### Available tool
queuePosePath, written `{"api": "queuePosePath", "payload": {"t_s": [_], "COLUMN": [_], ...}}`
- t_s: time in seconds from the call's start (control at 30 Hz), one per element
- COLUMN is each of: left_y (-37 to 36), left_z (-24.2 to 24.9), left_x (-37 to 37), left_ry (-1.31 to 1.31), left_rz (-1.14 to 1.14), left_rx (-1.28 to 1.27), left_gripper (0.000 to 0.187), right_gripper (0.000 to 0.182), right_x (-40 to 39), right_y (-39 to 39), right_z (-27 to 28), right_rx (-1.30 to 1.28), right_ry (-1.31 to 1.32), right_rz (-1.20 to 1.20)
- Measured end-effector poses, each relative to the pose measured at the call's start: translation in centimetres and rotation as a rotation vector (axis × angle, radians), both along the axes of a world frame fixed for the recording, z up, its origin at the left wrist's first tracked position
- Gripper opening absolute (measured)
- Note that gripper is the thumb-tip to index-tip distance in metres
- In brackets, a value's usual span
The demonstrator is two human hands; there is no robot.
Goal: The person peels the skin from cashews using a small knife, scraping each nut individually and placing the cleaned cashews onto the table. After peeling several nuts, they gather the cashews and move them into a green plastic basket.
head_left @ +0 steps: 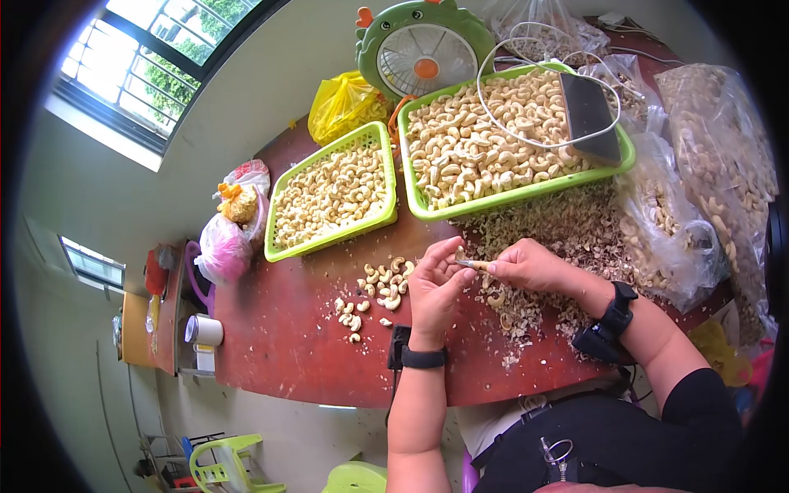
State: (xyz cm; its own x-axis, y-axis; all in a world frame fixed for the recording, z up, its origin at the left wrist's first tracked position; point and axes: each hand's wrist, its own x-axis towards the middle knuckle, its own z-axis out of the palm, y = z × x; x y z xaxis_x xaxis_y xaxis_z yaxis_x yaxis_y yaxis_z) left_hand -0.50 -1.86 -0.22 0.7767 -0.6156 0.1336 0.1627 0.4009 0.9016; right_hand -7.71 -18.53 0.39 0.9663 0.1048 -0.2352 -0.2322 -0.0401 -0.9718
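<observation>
My right hand (pixel 524 264) is closed around the wooden handle of a small knife (pixel 475 264), whose short metal blade points left toward my other hand. Fingers of my left hand (pixel 434 283) pinch a cashew nut, mostly hidden, at the blade's tip. Left of that hand, a loose group of cashew nuts (pixel 388 281) lies on the red table (pixel 296 329). Below and behind my right hand spread brown peel scraps (pixel 559 234), with a few pieces reaching the table's front.
Behind my hands stand a smaller green basket (pixel 386 215) and a larger green tray (pixel 460 209), both full of cashews. A dark phone (pixel 590 115) with a white cable rests on the tray. A green fan (pixel 423 57) is behind; bulging plastic bags (pixel 715 156) crowd the right.
</observation>
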Motion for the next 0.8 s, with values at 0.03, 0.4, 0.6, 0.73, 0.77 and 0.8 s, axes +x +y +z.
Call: {"api": "queuePosePath", "payload": {"t_s": [0.03,0.4,0.6,0.73,0.77,0.8], "left_y": [0.0,-0.2,-0.2,-0.1,-0.1,-0.2], "left_z": [-0.1,0.4,0.5,0.0,0.0,0.0], "left_x": [0.0,-0.4,-0.5,-0.3,-0.3,-0.4], "left_ry": [0.004,-0.154,-0.212,-0.213,-0.215,-0.172], "left_rz": [0.002,0.066,0.099,0.091,0.098,0.103], "left_rx": [0.0,0.055,0.158,0.212,0.214,0.225], "left_gripper": [0.042,0.037,0.036,0.034,0.034,0.034], "right_gripper": [0.038,0.039,0.037,0.039,0.039,0.039], "right_x": [0.0,0.1,0.0,0.3,0.3,0.3], "right_y": [0.0,0.0,-0.3,-0.3,-0.4,-0.4], "right_z": [0.0,-0.4,0.1,-0.7,-0.9,-1.0], "right_rx": [0.012,0.031,-0.036,-0.101,-0.1,-0.095], "right_ry": [-0.005,0.0,0.035,0.034,0.032,0.054], "right_rz": [0.0,0.027,0.003,-0.019,-0.011,-0.009]}}
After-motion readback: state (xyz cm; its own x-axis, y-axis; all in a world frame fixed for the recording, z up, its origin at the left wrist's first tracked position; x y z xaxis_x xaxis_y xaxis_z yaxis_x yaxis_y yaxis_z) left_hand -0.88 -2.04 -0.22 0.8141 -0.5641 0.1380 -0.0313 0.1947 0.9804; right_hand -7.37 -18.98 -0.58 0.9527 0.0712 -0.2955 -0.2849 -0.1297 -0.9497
